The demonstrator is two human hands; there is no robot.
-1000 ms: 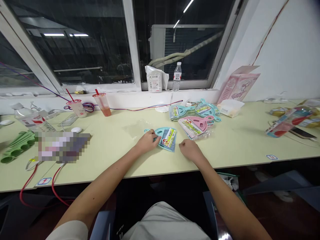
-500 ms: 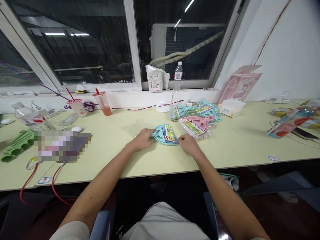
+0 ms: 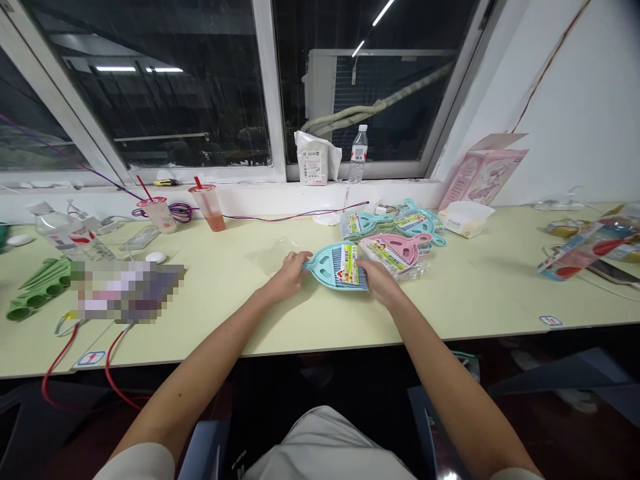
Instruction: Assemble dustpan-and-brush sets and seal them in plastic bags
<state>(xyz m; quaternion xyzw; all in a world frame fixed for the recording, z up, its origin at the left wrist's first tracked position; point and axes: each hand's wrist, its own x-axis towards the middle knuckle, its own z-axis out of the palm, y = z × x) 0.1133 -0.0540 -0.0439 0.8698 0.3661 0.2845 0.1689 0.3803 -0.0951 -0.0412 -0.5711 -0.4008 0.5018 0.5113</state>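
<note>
A light-blue mini dustpan and brush set (image 3: 326,268) lies between my hands above the table, its handle to the left and its bristles to the right. A yellow-green and white label card (image 3: 349,264) sits across the bristles. My left hand (image 3: 290,275) is closed around the handle end. At the wide end, my right hand (image 3: 379,280) is closed on the right edge, its fingertips partly hidden by the hand. Just behind lies a wrapped pink dustpan set (image 3: 407,248), with more blue dustpan sets (image 3: 367,223) beside it.
A clear plastic wrapper (image 3: 283,252) lies behind my left hand. Two drink cups (image 3: 207,212) with red straws stand at the back left. A tissue pack (image 3: 465,219) and a pink box (image 3: 483,170) are at the back right. The table's front edge (image 3: 325,350) runs before me.
The blue dustpan set has tilted up toward me and shifted slightly right. My right hand has moved from the lower corner onto the wide end. The view has shifted a little.
</note>
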